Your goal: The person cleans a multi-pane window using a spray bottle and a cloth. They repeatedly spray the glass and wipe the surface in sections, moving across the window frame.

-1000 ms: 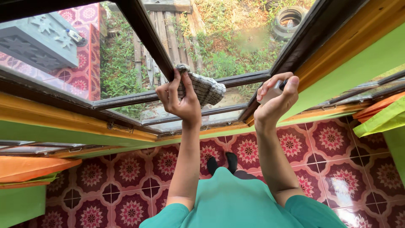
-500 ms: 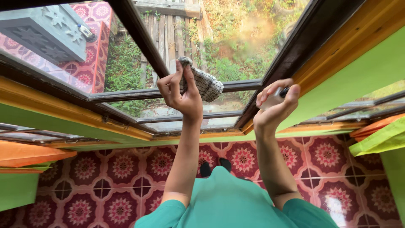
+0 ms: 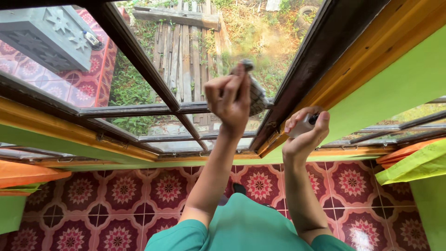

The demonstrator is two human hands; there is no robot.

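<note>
the left hand is raised against the window pane, its fingers curled tight around a checked cloth that is bunched between palm and glass. the cloth shows only as a blurred grey wad at the right side of the hand, pressed to the pane near its lower right corner, just beside the dark window frame that slants up to the right. the right hand sits lower and to the right, closed around a small white bottle with a dark cap; the thumb lies over the top and the fingers wrap the body, so little of the bottle shows. this hand is in front of the lower end of the dark frame, where it meets the yellow wooden sill. the two hands are near each other but apart.

a dark mullion splits the glass to the left of the cloth. through the glass there are wooden planks, green plants and a grey block on patterned paving. beside the frame the wall is bright green. below, the floor has red and white flower-pattern tiles, and the person's teal shirt fills the bottom edge. orange and green fabric hangs at both sides.
</note>
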